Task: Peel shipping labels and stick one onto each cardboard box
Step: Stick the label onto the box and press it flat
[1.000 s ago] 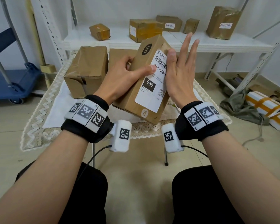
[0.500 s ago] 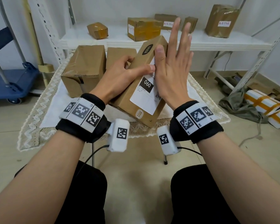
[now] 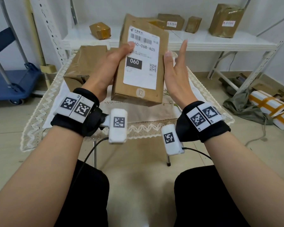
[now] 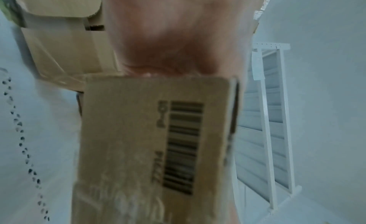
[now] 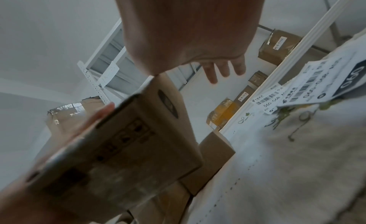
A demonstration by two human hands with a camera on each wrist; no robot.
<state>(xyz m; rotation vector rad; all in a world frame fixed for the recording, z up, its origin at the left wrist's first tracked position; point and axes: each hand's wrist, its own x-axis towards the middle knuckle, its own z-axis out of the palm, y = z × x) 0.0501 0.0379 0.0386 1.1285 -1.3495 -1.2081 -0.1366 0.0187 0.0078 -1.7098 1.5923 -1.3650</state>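
My left hand [image 3: 112,66] grips a brown cardboard box [image 3: 160,38] by its left side and holds it upright above the table, thumb lying across the label. A white shipping label [image 3: 142,74] marked 060 covers most of the box's facing side. My right hand [image 3: 176,66] is open with straight fingers, just off the box's right edge. The left wrist view shows the box's end [image 4: 122,141] with a printed barcode. In the right wrist view the box [image 5: 142,133] fills the lower left, and loose labels [image 5: 316,84] lie on the tablecloth.
A larger brown box [image 3: 84,66] stands on the lace-edged tablecloth [image 3: 38,115] behind my left hand. The white shelf [image 3: 203,41] behind carries several boxes, some labelled [image 3: 225,18]. A blue cart [image 3: 11,82] is at the left. White parcels [image 3: 269,107] lie on the floor at the right.
The box has been lifted and turned upright, label facing me. My right hand, which was pressing along the label, has come off it and moved to the box's right side.
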